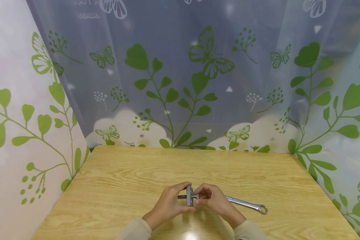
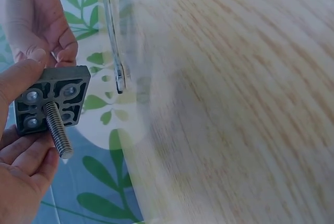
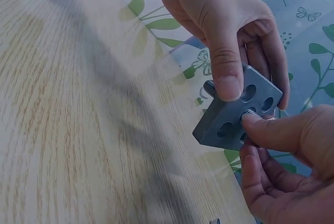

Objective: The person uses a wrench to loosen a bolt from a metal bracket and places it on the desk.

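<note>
My left hand (image 1: pixel 168 201) grips a grey square plate (image 1: pixel 189 196) by its edges, thumb on one side and fingers on the opposite one. Four round holes surround the plate's centre, where a threaded bolt (image 2: pixel 58 130) passes through. The bolt's threaded end sticks out on the left-hand side of the plate. On the other side my right hand (image 1: pixel 211 200) pinches the bolt between thumb and fingers, which hide most of that end. In the right wrist view some thread (image 3: pixel 253 112) shows beside the right thumb. Both hands are held above the table.
A combination wrench (image 1: pixel 247 204) lies on the wood-grain table (image 1: pixel 123 173) just right of my right hand, its ring end pointing right and its other end hidden behind the hand. Patterned curtains (image 1: pixel 180 100) with green leaves and butterflies enclose the table at the back and sides.
</note>
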Demonstrator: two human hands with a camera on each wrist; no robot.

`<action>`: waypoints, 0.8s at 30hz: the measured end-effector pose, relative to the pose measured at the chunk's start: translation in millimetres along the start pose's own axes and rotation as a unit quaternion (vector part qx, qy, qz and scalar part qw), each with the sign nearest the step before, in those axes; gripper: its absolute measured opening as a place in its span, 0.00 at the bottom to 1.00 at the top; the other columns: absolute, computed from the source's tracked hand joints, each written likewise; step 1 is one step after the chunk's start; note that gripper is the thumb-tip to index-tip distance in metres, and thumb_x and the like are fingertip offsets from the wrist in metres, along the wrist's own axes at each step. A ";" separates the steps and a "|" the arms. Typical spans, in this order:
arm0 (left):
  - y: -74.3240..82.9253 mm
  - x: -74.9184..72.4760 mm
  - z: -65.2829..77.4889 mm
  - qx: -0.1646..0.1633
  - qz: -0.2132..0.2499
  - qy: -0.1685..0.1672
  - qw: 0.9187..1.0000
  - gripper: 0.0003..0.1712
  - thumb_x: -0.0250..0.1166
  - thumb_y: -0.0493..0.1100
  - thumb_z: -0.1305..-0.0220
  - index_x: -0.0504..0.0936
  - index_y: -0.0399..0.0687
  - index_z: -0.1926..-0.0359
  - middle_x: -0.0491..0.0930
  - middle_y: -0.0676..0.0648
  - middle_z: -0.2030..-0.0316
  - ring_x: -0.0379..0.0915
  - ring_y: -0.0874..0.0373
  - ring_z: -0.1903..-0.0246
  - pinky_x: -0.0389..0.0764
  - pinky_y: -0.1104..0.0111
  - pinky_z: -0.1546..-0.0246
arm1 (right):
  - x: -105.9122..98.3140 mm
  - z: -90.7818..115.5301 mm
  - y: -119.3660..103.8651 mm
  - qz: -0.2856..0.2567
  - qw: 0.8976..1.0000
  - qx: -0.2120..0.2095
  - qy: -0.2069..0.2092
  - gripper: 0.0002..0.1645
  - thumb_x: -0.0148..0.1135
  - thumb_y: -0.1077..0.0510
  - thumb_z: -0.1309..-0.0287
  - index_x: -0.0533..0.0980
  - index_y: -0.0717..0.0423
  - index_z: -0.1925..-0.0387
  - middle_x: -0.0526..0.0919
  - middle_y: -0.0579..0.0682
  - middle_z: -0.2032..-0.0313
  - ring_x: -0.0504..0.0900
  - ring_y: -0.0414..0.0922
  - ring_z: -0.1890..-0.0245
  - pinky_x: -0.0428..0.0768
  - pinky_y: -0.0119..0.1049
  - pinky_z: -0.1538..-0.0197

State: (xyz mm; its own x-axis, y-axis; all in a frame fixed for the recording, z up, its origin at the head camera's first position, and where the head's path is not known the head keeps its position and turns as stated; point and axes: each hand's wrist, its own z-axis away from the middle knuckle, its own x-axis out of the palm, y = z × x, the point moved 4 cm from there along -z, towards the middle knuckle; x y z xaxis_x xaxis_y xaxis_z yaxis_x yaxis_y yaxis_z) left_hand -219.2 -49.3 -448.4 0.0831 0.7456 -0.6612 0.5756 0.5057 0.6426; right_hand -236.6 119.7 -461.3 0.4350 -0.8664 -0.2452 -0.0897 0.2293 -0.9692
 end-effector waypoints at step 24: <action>0.2 0.7 2.4 0.020 -0.015 0.007 1.000 0.40 0.80 0.43 0.58 0.75 0.36 0.43 0.81 0.41 0.49 0.79 0.50 0.49 0.81 0.66 0.48 | 3.9 4.2 10.7 -0.021 0.995 0.093 -0.042 0.35 0.44 0.41 0.28 0.78 0.70 0.67 0.80 0.47 0.77 0.79 0.38 0.77 0.82 0.32 0.68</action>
State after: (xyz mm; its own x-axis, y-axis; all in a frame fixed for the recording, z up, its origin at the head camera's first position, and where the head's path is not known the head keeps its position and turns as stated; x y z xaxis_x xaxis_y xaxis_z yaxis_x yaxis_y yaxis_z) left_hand -217.1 -49.8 -449.6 0.0538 0.7370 -0.6738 0.6098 0.5101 0.6066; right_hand -232.1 120.7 -472.5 0.5083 -0.8391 -0.1939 0.0947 0.2782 -0.9558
